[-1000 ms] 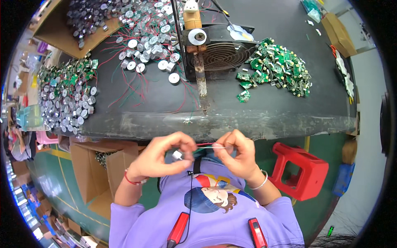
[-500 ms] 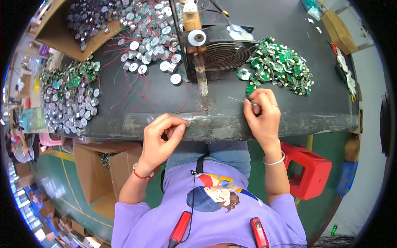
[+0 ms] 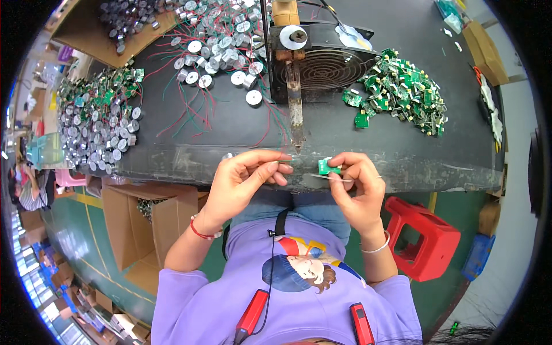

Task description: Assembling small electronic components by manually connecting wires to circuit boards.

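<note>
My left hand (image 3: 244, 178) is closed in a pinch on thin wires (image 3: 286, 160) at the bench's front edge. A bit of a silver cylinder (image 3: 229, 155) shows behind that hand; the wires' other ends are hidden. My right hand (image 3: 361, 181) pinches a small green circuit board (image 3: 329, 167) between its fingers. A thin silvery strand of wire (image 3: 328, 177), apparently solder, also runs from that hand. Just above the gap between both hands, the tip of a mounted soldering iron (image 3: 295, 109) points down toward me.
Behind the iron stands a black fan (image 3: 325, 69). Green boards (image 3: 405, 95) are heaped to its right, silver cylinders with red and green wires (image 3: 221, 57) to its left. Wired boards and cylinders (image 3: 103, 123) cover the far left, below a cardboard box (image 3: 75, 40). A red stool (image 3: 422, 238) stands right.
My right hand has come from the edge of the board heap toward the middle, with a green board now in its fingers. My left hand has moved right, nearer the iron's tip.
</note>
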The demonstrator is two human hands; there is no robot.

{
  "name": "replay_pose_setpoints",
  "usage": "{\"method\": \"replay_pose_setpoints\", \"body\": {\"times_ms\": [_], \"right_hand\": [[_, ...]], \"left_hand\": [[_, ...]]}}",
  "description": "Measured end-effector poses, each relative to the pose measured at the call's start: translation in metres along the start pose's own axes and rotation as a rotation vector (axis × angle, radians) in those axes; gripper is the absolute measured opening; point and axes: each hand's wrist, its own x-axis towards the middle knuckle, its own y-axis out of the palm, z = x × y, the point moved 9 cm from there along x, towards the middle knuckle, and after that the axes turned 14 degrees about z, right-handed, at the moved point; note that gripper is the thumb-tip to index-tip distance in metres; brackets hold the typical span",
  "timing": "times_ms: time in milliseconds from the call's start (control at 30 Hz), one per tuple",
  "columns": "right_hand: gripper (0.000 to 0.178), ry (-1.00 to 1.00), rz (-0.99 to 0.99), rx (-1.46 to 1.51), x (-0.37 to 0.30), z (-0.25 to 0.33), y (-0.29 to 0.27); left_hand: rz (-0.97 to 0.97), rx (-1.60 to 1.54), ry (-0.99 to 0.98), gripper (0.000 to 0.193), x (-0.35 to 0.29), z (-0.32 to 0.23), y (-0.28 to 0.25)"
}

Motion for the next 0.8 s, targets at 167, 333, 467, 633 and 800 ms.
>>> {"method": "replay_pose_setpoints", "body": {"times_ms": [167, 333, 467, 633, 800], "right_hand": [[0.021, -0.080, 0.013, 0.078, 0.005, 0.014, 0.015], [0.017, -0.162, 0.055, 0.065, 0.009, 0.025, 0.018], [0.014, -0.126, 0.023, 0.043, 0.005, 0.018, 0.016], [0.013, -0.165, -0.032, 0.147, 0.009, 0.021, 0.015], [0.014, -0.223, -0.061, 0.131, 0.016, 0.028, 0.018]], "left_hand": [[0.034, -0.205, -0.011, 0.012, 0.000, 0.000, 0.004], [-0.072, -0.021, 0.044, 0.012, -0.003, -0.001, -0.002], [-0.115, -0.001, 0.020, 0.011, -0.004, -0.002, -0.002], [-0.076, 0.225, 0.177, 0.012, 0.003, -0.020, -0.001], [-0.036, 0.125, 0.245, 0.009, 0.009, -0.026, 0.006]]}}
